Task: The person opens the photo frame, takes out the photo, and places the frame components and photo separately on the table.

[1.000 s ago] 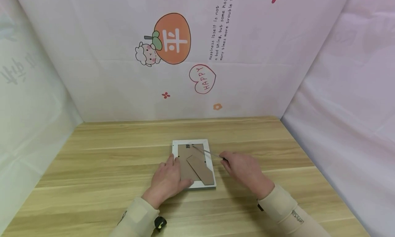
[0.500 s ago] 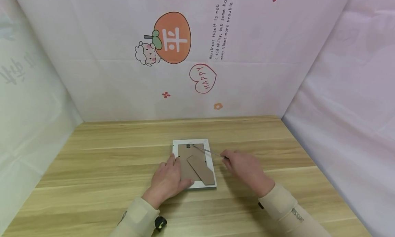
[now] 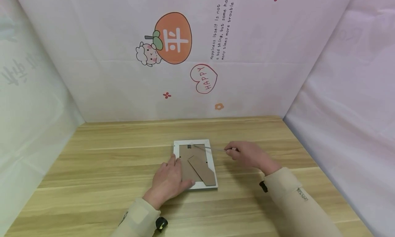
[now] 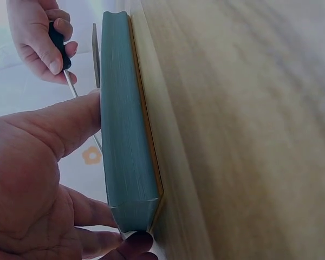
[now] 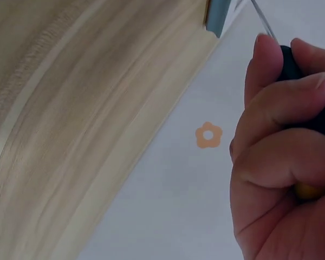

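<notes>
A white picture frame (image 3: 212, 166) lies face down on the table, its brown backing board (image 3: 185, 168) and slanted stand leg (image 3: 202, 172) uppermost. My left hand (image 3: 168, 178) holds its near left corner, fingers along the left side and thumb at the near edge. The frame's bluish side (image 4: 124, 108) fills the middle of the left wrist view. My right hand (image 3: 250, 154) grips a screwdriver (image 4: 58, 46) by its dark handle. Its thin shaft (image 3: 216, 149) reaches left over the frame, the tip near the backing's far edge, beside a black hanger (image 3: 189, 146).
The wooden table (image 3: 108, 168) runs back to a printed white cloth (image 3: 123, 93). More white cloth hangs at the left (image 3: 34, 93) and right (image 3: 345, 110). A small dark object (image 3: 161, 224) sits beside the left sleeve.
My right hand has moved away from me and slightly right, so the screwdriver's shaft lies more sideways with its tip at about the same spot. My left hand and the frame stay put.
</notes>
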A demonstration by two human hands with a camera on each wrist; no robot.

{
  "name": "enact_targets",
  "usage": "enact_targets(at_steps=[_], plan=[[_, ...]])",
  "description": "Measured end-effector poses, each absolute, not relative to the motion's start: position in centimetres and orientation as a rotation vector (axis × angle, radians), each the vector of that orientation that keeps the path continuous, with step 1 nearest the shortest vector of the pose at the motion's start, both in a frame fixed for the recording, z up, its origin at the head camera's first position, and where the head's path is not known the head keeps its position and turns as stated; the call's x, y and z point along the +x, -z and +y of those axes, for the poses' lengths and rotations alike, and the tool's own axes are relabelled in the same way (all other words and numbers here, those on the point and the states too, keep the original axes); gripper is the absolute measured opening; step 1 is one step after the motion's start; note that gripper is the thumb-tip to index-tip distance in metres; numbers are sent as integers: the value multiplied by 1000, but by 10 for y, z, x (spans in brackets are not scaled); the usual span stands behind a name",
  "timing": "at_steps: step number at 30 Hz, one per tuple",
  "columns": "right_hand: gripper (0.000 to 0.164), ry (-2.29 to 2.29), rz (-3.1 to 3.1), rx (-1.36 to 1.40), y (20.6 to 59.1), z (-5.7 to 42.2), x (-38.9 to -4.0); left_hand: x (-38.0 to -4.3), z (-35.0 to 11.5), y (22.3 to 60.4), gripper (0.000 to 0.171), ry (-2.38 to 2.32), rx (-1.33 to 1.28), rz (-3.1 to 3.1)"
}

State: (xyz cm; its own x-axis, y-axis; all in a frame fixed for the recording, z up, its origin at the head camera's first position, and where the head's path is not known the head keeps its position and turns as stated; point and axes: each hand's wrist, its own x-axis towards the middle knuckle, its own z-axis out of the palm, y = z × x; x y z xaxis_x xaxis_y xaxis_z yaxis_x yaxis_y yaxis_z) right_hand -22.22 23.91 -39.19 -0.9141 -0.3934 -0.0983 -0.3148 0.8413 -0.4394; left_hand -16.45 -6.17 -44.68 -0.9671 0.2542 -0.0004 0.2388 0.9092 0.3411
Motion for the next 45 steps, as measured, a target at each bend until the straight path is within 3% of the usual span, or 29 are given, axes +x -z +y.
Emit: enact_targets(at_steps=[12, 24, 45], plan=[[34, 478, 2971, -608, 397, 234, -211, -165, -62, 445, 97, -518, 398, 3027], [23, 309, 3182, -668, 398, 222, -192, -167, -62, 448, 99, -527, 399, 3028], [18, 356, 3197, -485, 385, 228, -211, -164, -62, 446, 98, -508, 391, 3017]])
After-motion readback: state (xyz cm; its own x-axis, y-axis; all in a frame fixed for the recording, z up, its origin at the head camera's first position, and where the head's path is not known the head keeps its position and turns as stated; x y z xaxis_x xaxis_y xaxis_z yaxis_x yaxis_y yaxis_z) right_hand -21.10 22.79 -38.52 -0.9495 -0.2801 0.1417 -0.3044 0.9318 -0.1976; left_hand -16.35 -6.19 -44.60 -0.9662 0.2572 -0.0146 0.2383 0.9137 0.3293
